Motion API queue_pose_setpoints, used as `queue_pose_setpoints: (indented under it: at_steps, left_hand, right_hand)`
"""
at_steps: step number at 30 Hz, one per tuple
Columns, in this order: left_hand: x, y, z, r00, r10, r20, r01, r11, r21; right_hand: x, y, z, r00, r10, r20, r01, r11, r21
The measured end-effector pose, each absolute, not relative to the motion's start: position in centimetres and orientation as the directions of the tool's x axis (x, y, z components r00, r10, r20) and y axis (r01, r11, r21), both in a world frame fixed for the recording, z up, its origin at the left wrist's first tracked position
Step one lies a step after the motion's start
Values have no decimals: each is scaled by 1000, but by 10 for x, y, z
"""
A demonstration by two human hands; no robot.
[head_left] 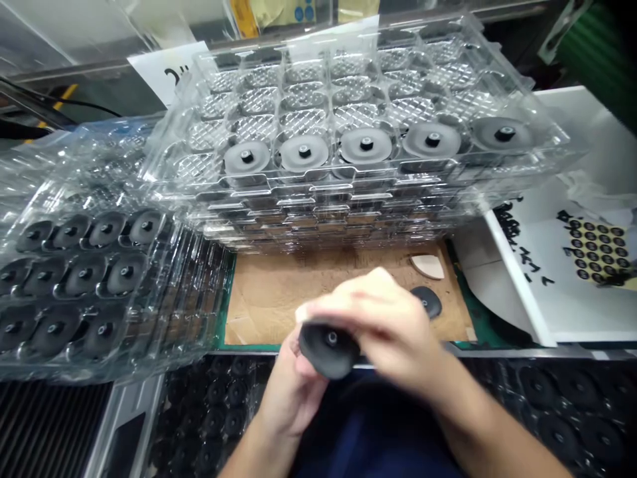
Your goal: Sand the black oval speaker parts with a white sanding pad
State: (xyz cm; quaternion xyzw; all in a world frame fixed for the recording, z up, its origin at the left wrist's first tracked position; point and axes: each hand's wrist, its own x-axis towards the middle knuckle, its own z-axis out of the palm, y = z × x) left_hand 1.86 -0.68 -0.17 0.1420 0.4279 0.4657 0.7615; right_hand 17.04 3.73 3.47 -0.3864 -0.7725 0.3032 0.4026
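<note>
My left hand grips a black round disc part with a small centre hub, held up over the bench edge. My right hand lies across the top of the same part, fingers curled on its rim and blurred by motion. Behind the hands is a brown cardboard mat with another black disc and a white wedge-shaped piece lying on it. Beyond the mat stands a stack of clear plastic trays; the top tray holds a front row of grey discs.
On the left, a clear tray holds several black discs. A white sheet with round black stickers lies at the right. More black discs fill bins under the bench edge.
</note>
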Motion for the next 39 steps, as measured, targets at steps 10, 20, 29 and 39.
queue_pose_setpoints:
  at_steps: [10,20,29,39]
  left_hand:
    - [9,4,4,66,868,-493,-737,375,563]
    - [21,-2,0,123,863,-490,-671,436,600]
    - [21,-6,3,214,825,-523,-644,522,560]
    - [23,0,0,196,874,-446,-728,434,531]
  right_hand:
    - [174,1,-73,-333,942,-41,602,179,-779]
    - [155,25,45,-129,930,344,399,367,-841]
    - [143,30,50,-300,888,348,450,453,-770]
    - [193,21,-16,131,991,0,313,-42,-949]
